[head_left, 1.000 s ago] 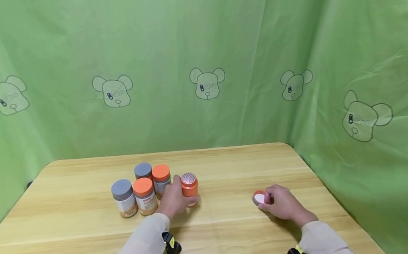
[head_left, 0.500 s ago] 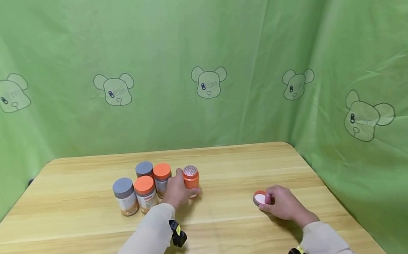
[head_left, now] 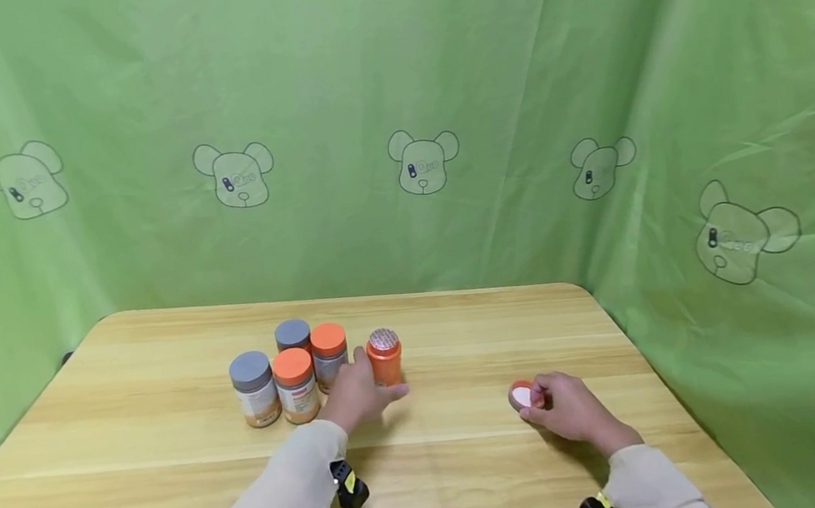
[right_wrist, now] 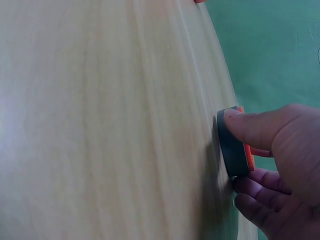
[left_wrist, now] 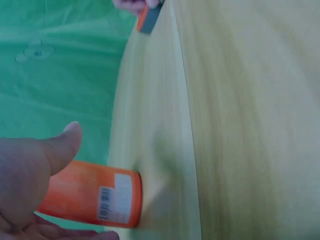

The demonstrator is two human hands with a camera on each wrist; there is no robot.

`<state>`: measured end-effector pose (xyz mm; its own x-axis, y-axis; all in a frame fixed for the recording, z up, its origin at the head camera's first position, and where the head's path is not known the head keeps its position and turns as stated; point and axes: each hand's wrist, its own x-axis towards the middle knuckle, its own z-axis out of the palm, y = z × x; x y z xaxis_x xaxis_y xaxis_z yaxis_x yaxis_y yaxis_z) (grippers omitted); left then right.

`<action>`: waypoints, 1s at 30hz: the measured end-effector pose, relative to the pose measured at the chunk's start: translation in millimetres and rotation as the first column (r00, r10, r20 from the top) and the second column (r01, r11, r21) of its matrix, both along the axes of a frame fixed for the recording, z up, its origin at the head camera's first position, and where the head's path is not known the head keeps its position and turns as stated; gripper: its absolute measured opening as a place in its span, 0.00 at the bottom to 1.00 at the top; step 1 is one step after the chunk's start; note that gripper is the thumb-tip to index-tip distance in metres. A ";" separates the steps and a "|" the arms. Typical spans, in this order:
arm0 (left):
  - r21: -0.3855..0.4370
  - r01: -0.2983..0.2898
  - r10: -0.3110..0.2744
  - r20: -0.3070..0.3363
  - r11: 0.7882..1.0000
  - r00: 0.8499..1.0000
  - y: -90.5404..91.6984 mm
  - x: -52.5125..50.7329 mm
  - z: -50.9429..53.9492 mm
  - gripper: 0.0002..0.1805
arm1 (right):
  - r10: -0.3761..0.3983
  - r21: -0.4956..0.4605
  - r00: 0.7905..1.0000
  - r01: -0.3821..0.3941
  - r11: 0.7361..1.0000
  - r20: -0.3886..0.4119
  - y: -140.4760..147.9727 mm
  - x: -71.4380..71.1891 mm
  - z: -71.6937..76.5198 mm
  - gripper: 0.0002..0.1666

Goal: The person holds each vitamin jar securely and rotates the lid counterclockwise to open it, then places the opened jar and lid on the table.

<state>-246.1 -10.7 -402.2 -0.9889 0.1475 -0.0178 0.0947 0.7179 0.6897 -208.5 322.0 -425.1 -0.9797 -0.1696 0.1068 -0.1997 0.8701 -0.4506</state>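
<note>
Four capped jars [head_left: 293, 368] stood bunched left of centre in the head view, perhaps grouped so the orange jar [head_left: 387, 365] had room of its own. That one was upright on the table [head_left: 463, 474], just right of the bunch, with a silver top [head_left: 384, 339] and no cap. The left hand [head_left: 358, 395] curved round it loosely, thumb straight and spread well away from the fingers; more a steadying guard than a grip, I judged. Contact: cannot tell.

Right of centre, the right hand [head_left: 570, 409] pinched the lid [head_left: 521, 396], thumb on the grey side, likely to hold it by the rim with the white face up and untouched. Touching the table or just above it: cannot tell.

Grey plus orange on the lid: one piece or two stacked, unclear. Rear grey-capped jar mostly covered by its neighbours. Left fingers partly hidden by the orange jar in the left-wrist view; barcode label [left_wrist: 114, 198] too blurred to read. Orange sliver cut off at the top edge of the right-wrist view, not identifiable. Sleeves [head_left: 273, 500] ran out at the bottom of the head view.
</note>
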 end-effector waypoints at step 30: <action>-0.047 -0.204 0.173 -0.374 0.978 0.911 -107.8 64.6 11.8 0.39 | -0.008 -0.188 0.999 0.002 0.982 -0.031 -31.2 8.5 23.2 0.18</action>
